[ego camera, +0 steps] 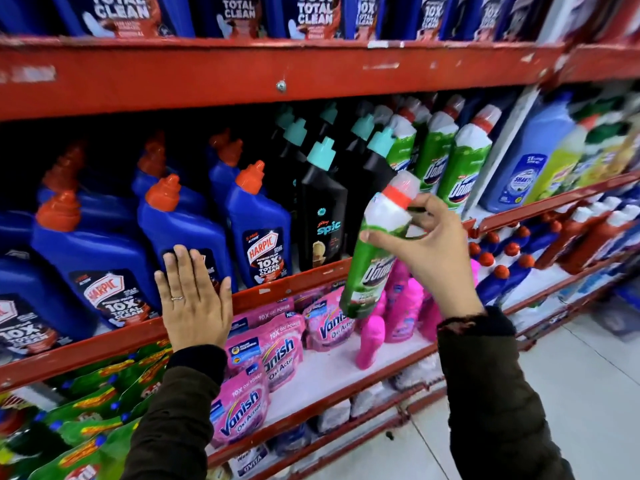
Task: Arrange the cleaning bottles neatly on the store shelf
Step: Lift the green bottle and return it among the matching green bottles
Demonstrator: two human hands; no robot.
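Note:
My right hand [427, 245] grips a green Domex bottle [372, 268] by its white neck, tilted, in front of the red shelf [298, 280]. More green Domex bottles [462, 168] stand on that shelf to the right of black Spic bottles [322, 209]. Blue Harpic bottles [259, 223] with orange caps fill the shelf's left part. My left hand [194, 296] lies flat with fingers spread against the front of one blue Harpic bottle [180, 230], holding nothing.
Pink Vanish pouches [277, 344] and pink bottles [372, 337] sit on the shelf below. Green pouches [86, 410] lie at lower left. Light blue and yellow bottles [533, 161] stand at the right. A white tiled floor [571, 393] is at lower right.

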